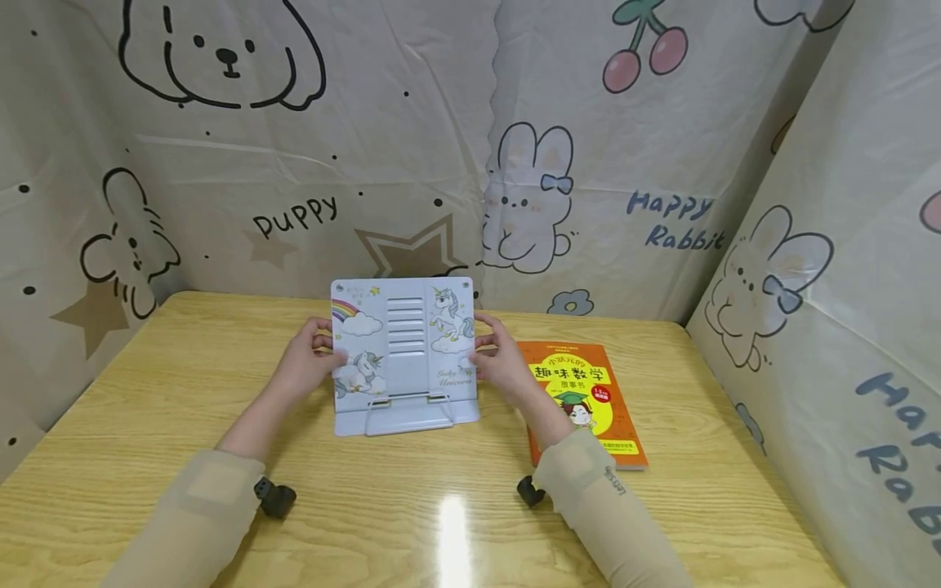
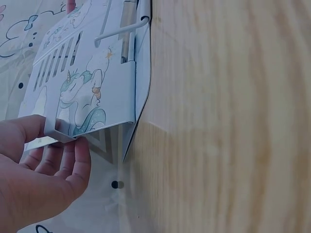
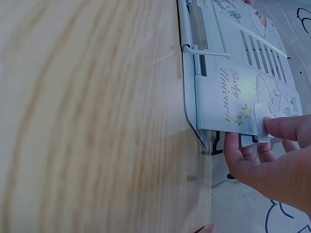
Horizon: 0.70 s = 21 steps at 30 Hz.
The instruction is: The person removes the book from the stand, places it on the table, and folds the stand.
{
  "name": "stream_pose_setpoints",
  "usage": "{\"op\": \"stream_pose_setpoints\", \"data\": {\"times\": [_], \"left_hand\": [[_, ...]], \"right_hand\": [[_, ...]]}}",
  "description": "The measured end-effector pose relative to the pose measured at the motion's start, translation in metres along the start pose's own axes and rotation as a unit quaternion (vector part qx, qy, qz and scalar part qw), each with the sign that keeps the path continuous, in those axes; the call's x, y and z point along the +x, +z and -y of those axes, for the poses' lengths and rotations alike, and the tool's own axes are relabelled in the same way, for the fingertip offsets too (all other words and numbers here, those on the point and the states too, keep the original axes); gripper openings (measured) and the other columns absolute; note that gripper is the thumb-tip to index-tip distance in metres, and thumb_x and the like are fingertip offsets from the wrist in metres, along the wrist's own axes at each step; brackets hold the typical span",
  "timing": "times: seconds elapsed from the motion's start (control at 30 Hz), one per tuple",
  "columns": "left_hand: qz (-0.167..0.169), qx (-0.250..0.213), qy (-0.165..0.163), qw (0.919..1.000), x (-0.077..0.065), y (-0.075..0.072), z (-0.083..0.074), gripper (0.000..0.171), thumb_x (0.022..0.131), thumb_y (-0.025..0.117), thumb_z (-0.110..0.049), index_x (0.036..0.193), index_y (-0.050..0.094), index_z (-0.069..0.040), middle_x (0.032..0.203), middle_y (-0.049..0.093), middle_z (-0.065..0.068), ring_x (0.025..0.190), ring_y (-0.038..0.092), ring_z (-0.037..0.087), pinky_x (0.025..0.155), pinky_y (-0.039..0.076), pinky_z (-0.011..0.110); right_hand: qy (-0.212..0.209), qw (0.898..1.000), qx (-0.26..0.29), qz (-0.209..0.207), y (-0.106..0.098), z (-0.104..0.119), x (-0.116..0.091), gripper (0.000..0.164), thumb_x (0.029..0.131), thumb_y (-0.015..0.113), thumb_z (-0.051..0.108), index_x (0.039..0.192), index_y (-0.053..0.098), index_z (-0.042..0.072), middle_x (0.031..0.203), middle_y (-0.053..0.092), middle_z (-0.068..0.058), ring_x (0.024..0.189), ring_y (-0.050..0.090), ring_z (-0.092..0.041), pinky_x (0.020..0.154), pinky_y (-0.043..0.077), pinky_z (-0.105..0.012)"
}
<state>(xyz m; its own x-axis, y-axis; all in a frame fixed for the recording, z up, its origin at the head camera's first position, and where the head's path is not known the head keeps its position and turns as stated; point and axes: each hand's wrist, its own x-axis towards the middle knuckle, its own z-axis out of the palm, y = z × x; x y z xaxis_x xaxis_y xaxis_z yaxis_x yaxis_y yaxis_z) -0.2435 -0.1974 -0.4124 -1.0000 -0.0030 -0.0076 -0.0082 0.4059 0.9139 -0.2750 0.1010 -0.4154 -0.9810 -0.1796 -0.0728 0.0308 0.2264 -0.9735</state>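
Observation:
A white metal book stand [image 1: 406,377] with unicorn and rainbow prints stands tilted back on the table, its slotted panel raised above a flat base. My left hand [image 1: 310,358] grips the panel's left edge, thumb on the front and fingers behind. At the opposite edge, my right hand [image 1: 506,361] holds the panel the same way. In the left wrist view the left thumb presses a folded side tab [image 2: 57,131]. The right wrist view shows the right thumb on a matching tab [image 3: 261,124]. A white wire page holder [image 1: 410,429] crosses the stand's lower front.
An orange math storybook [image 1: 621,412] lies on the wooden table [image 1: 353,523] to the right, partly covered by my right forearm. Behind the table hangs a printed curtain [image 1: 412,163] with cartoon rabbits and a puppy; it also runs along the right side.

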Motion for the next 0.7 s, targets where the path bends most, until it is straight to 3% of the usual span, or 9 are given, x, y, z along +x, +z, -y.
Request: {"op": "stream_pose_setpoints", "data": {"times": [0.43,0.7], "left_hand": [[0.001,-0.001,-0.017,0.9998,-0.005,0.007,-0.001,0.041,0.085,0.057,-0.009,0.12,0.035,-0.006,0.1,0.052,0.016,0.081,0.051,0.022,0.072,0.05,0.037],[-0.01,-0.006,-0.011,0.9999,-0.009,0.012,-0.003,0.04,0.084,0.057,-0.005,0.118,0.036,-0.004,0.096,0.051,0.016,0.077,0.052,0.021,0.069,0.051,0.035]], "right_hand": [[0.001,1.0,0.0,0.005,-0.006,-0.003,0.002,0.063,0.084,0.054,-0.003,0.13,0.037,0.036,0.104,0.046,-0.009,0.087,0.053,-0.024,0.071,0.051,-0.047],[0.003,1.0,-0.008,0.009,-0.011,-0.002,0.003,0.061,0.085,0.054,-0.003,0.13,0.038,0.035,0.104,0.047,-0.009,0.088,0.053,-0.024,0.072,0.051,-0.047]]}}
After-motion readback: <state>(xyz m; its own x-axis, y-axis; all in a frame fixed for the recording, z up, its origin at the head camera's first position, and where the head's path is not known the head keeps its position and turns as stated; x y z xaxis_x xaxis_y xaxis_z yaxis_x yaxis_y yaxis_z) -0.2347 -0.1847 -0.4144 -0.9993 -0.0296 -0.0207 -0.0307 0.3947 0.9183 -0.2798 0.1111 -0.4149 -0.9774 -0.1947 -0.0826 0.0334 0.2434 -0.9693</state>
